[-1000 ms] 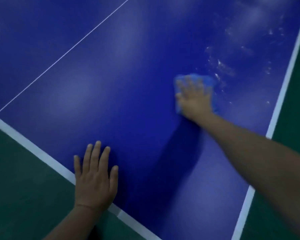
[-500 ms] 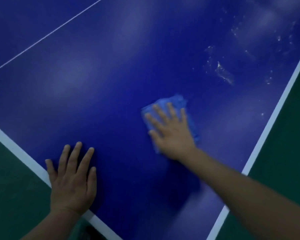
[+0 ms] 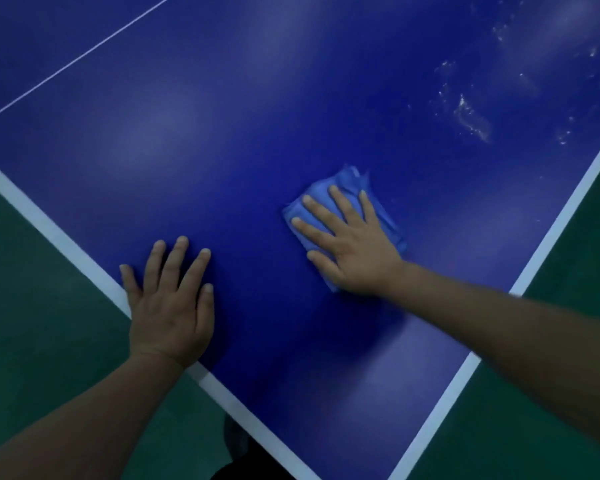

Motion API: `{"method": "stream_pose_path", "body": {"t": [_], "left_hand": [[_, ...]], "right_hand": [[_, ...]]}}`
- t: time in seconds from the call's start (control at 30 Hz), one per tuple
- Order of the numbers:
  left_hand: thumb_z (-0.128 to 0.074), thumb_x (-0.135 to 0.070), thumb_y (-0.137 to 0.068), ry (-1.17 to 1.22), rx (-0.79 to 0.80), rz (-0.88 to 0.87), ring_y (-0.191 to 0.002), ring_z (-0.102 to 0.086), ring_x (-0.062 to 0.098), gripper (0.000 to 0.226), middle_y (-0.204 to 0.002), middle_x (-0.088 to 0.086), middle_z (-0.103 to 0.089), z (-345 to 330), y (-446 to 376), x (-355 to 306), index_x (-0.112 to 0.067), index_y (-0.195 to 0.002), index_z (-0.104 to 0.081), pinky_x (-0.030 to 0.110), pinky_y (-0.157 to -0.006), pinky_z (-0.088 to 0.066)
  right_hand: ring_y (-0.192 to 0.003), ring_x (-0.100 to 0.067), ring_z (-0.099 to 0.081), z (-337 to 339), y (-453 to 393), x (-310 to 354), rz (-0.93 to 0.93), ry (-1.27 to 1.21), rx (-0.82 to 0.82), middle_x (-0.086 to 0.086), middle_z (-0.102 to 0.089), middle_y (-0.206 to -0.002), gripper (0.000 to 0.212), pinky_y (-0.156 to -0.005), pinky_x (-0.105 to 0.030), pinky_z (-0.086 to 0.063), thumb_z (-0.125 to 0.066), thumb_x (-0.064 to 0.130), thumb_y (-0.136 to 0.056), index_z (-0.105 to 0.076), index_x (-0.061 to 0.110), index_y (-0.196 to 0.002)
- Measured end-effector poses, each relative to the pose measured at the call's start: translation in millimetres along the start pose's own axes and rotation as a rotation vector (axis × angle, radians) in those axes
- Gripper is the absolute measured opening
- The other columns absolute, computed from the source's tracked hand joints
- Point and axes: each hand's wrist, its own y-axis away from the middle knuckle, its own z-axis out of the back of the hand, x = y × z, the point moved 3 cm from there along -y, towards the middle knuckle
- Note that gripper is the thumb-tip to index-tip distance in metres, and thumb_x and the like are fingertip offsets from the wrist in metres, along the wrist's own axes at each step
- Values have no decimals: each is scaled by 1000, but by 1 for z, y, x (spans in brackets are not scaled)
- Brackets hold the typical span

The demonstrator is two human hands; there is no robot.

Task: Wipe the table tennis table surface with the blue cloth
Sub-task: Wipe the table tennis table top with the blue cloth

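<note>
Dark green flooring [image 3: 32, 306] frames the corner of a glossy blue table tennis table [image 3: 257, 116] edged in white. Right hand [image 3: 354, 251] presses flat, fingers spread, on a folded blue cloth [image 3: 388, 223] at centre right of the frame. Left hand [image 3: 170, 306] rests open, palm down, by the lower-left edge. Pale smudges [image 3: 471, 116] speckle the upper right.

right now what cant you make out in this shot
Head view, the only one:
- The part of the blue cloth beneath the right hand: the hand covers it.
- The table beyond the top edge: cut off by the frame.
- The whitish specks far right: too small and blurred to tell dust from moisture.
- The dark shape below the table corner: too dim to identify.
- The surface beneath the left hand: covered.
</note>
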Motion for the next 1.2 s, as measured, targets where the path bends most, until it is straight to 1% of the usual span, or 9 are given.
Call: {"method": "stream_pose_path", "body": {"t": [0.17,0.33,0.4,0.63,0.83,0.9,1.0,1.13,1.2], "left_hand": [[-25,-42,-99,18,-14,6,-151,-17,29,57,-159,7,-34,0,1,0,-21,-148,-47,64,-119,1],[-20,-46,-98,44,-24,10,-152,-15,28,61,-161,5,-31,-1,4,1,-22,-149,-44,61,-119,5],[-18,-48,-98,42,-15,2,-152,-12,28,62,-162,5,-29,-2,4,1,-24,-150,-42,61,-119,6],[-21,-48,-98,41,-22,-1,-152,-12,29,60,-161,5,-29,-4,6,0,-25,-150,-41,64,-118,5],[-21,-49,-98,25,-23,-4,-151,-12,30,60,-161,6,-29,-4,6,-1,-24,-149,-41,66,-118,3],[-24,-49,-98,29,-28,-11,-151,-14,31,59,-160,7,-31,-5,6,-1,-23,-148,-43,66,-118,3],[-25,-48,-98,32,-39,-12,-150,-15,32,59,-159,8,-32,-5,6,0,-22,-147,-44,67,-117,2],[-23,-49,-97,13,-26,-4,-151,-14,31,60,-159,8,-31,-4,6,-1,-23,-148,-42,67,-118,2],[-23,-49,-97,2,-26,0,-151,-14,32,60,-160,8,-30,-4,7,-2,-23,-148,-41,66,-118,1]], "right_hand": [[-152,-34,-6,8,-40,-27,-319,-76,9,5,-14,-165,63,-115,-68,-6,-15,59,-96,-21,38,-155],[-150,-39,-15,-6,108,102,656,-62,84,3,-33,-160,50,-113,-71,-13,-46,46,-98,-45,37,-147],[-151,-35,-15,-4,152,81,788,-43,169,5,-33,-159,49,-115,-68,-13,-47,46,-98,-45,38,-147],[-151,-34,-11,6,92,-37,-606,-50,-85,3,-19,-165,65,-114,-68,-12,-10,63,-96,-19,39,-155],[-151,-40,-8,-19,183,158,275,-31,57,4,-21,-163,50,-114,-70,-5,-37,51,-101,-31,42,-151],[-152,-36,-7,-16,210,150,356,-49,107,8,-21,-164,50,-116,-67,-3,-36,52,-102,-32,43,-151],[-151,-36,-12,-17,191,78,103,10,15,4,-20,-163,52,-116,-68,-9,-29,52,-102,-23,41,-153],[-152,-34,-9,-9,159,32,-621,-69,-50,3,-17,-165,56,-114,-69,-13,-19,55,-101,-19,38,-155],[-150,-39,-12,-19,168,83,-570,-14,-78,0,-20,-164,56,-112,-71,-17,-24,52,-101,-24,36,-154]]}}
